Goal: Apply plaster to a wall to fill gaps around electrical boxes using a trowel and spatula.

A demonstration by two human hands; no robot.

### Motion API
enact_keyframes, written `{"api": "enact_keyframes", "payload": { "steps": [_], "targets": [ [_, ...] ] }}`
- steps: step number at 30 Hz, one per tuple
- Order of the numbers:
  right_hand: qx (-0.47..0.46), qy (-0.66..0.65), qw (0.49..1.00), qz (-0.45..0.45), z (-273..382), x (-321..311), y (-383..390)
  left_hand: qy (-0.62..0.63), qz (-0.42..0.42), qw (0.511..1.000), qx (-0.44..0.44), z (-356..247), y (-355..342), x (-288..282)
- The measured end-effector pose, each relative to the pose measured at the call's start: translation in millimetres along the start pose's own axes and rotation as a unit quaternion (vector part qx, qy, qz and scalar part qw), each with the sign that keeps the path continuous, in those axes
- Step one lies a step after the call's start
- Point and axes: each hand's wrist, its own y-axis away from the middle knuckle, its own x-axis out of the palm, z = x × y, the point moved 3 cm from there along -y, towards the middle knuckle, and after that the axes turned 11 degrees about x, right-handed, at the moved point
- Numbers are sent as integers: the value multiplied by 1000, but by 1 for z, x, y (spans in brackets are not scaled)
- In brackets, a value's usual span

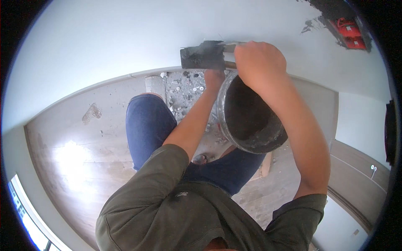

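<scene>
My right hand (260,62) is closed around the handle of a plastering trowel (203,55). The trowel's rectangular blade is coated with dark grey mortar and is held close to the white wall. Just below the blade is my left hand (214,78), near the rim of a black bucket. Its fingers are hidden behind the blade, so their grip cannot be made out. The round bucket (284,136) stands under my right forearm, between my legs, its mouth turned up toward me. Dark residue lines its inside, and its rim is smeared with grey.
A wall cutout with red electrical boxes (355,42) at the upper right has dark mortar around it. Rubble (184,90) covers a floor patch beside the wall. A grey smear (92,113) marks the floor at left. A brown door (360,167) is at right.
</scene>
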Motion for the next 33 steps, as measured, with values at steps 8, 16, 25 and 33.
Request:
{"api": "enact_keyframes", "payload": {
  "steps": [8, 16, 25, 33],
  "targets": [
    [16, -12, 1000, -13, -7, -1, 22, 0, -15, 1000, 2, -13, -3, -4],
    [55, -29, 998, -27, -27, 15, 58, 16, -17, 1000, -10, 2, -4, 2],
    [19, -7, 1000, -20, -17, 58, 57, 29, -43, 999, -6, -1, -2, 2],
    [3, 30, 995, -91, -7, 65, 50, 60, -69, 996, 16, -1, -4, 2]
  ]
}}
